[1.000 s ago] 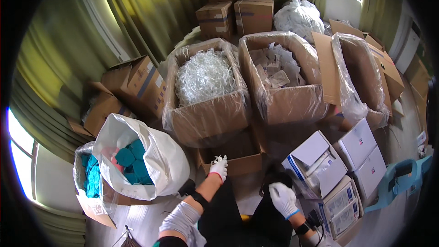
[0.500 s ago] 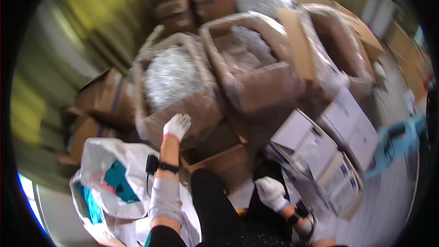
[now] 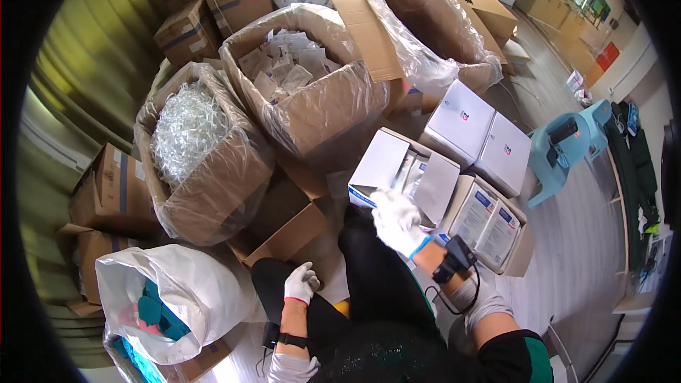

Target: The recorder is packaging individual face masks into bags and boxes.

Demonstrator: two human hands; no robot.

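My right hand (image 3: 397,224), in a white glove with a blue cuff, is over the near corner of a white carton (image 3: 369,167). Its fingers look loosely apart, and nothing shows in them. Flat white packets (image 3: 409,176) lie inside that carton, partly under its flaps. Beside it, another open carton (image 3: 521,250) holds packets with blue and white print (image 3: 486,221). My left hand (image 3: 301,283), gloved in white with a red cuff, hovers by my left thigh. Its fingers are slightly bent and apart, with nothing visible in them.
Plastic-lined boxes hold clear tangled strips (image 3: 188,131) and small packets (image 3: 287,64); a third lined box (image 3: 472,78) stands farther right. A white sack (image 3: 220,291) with teal pieces is at left. White cartons (image 3: 461,117) and a blue stool (image 3: 550,145) are at right.
My view has turned right. My left hand has drawn back from the box of clear strips to my lap. My right hand has moved from my lap up to the white carton.
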